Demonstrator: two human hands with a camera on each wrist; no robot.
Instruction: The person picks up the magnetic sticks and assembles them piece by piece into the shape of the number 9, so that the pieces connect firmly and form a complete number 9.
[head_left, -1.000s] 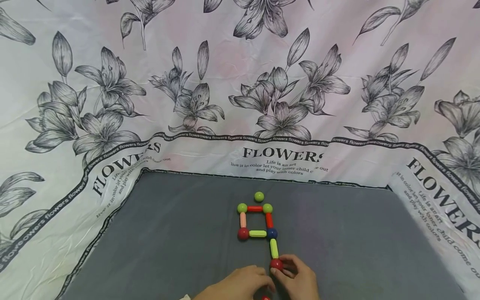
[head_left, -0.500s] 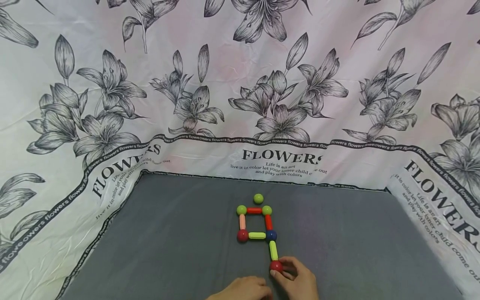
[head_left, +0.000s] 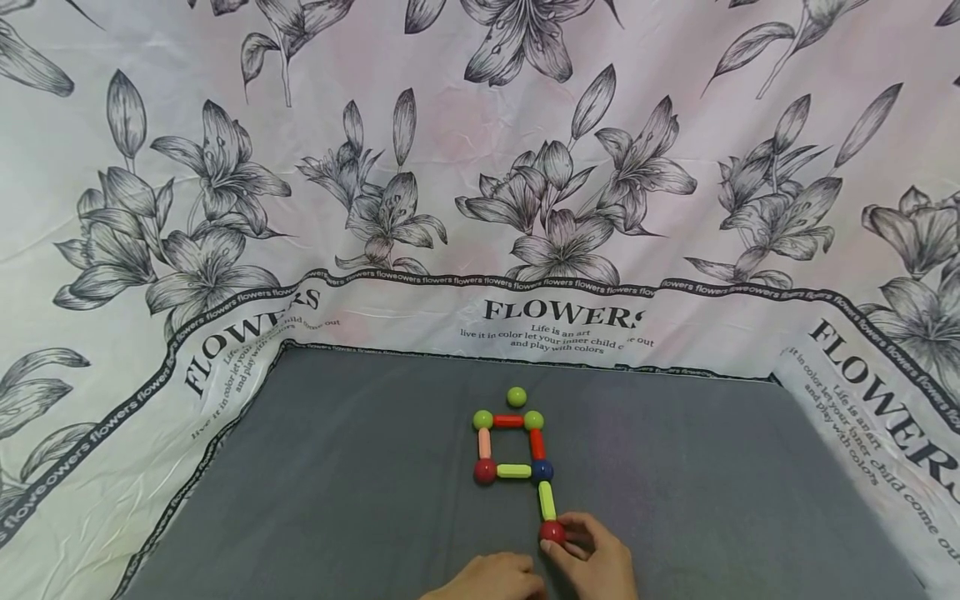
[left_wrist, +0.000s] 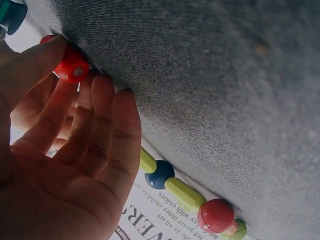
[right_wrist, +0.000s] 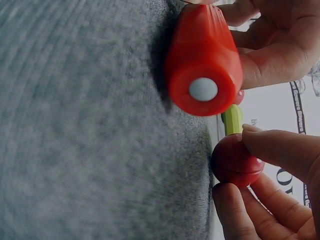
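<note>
My right hand (head_left: 596, 560) pinches a dark red ball (head_left: 552, 532) between thumb and fingers. That ball sits at the near end of a yellow-green magnetic rod (head_left: 547, 501), which joins a blue ball (head_left: 542, 471). Just left, my left hand (head_left: 491, 577) holds a red magnetic rod (left_wrist: 74, 67) between thumb and index finger; the hand hides it in the head view. The rod's round metal end shows large in the right wrist view, where the red rod (right_wrist: 204, 62) is apart from the dark red ball (right_wrist: 237, 160).
Beyond the hands lies a square of rods: red rod (head_left: 508, 422), pink rod (head_left: 484, 444), yellow-green rod (head_left: 513, 472), with balls at the corners. A loose green ball (head_left: 517, 397) lies behind it. Flower-printed cloth (head_left: 465, 208) rises behind the grey surface (head_left: 360, 467).
My left hand has drawn slightly back toward the near edge with the red rod, whose visible tip has gone from the head view. My right hand keeps its hold on the ball.
</note>
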